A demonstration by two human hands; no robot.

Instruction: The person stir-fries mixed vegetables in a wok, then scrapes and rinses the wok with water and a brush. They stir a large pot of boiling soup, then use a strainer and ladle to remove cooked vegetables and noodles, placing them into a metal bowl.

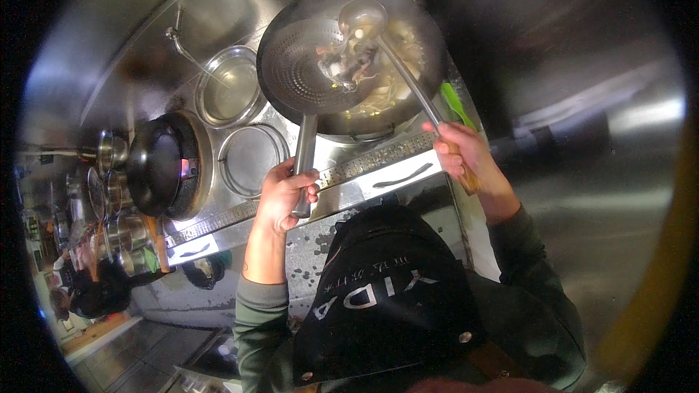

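Note:
My left hand (286,191) is closed round the steel handle of a perforated metal strainer (300,68), whose bowl is held over the left part of a large dark wok (431,54). Chunks of food with dark and pale pieces (349,68) lie at the strainer's right side. My right hand (461,153) grips the wooden end of a steel ladle (363,16); the ladle's bowl is above the food and holds some liquid and a small pale piece. Steaming broth with pale pieces and strands (393,93) shows in the wok.
Left of the wok are a round pot of liquid (229,93) under a tap (173,33) and a round metal container (252,161). Another wok (155,166) tilts on a burner with a visible flame. A green utensil (456,103) lies right of the large wok. A person (98,289) is far left.

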